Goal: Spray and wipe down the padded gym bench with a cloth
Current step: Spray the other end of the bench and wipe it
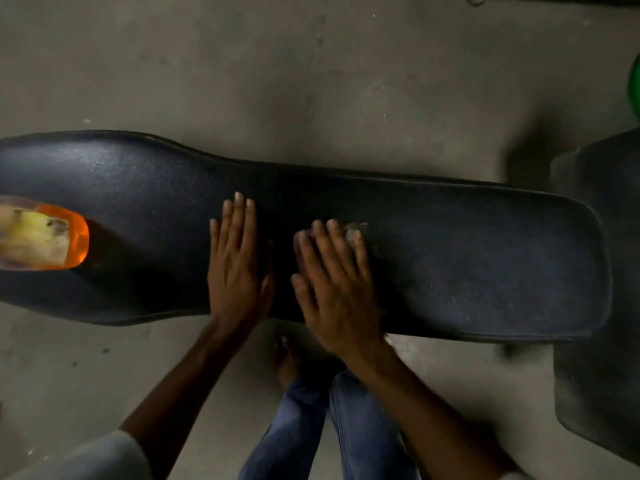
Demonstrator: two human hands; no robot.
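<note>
Head view: bench (450, 265) runs across the floor. Left hand (239, 265) flat, empty, bracing. Right hand (336, 289) flat on a pale cloth (355, 232), barely showing. Bottle (45, 237) at the wide end. Cloth looks thin, limp: press by palm.

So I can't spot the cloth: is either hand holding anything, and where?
Left hand lies flat and empty on the bench. Right hand presses something pale under its fingertips; too blurred to identify.

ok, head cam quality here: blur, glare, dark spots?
Head view: dim overall; right hand motion-blurred, left hand sharper; soft glare on the bench pad at its wide end; orange bottle out of focus; wide-angle bowing of the pad's edges.
</note>
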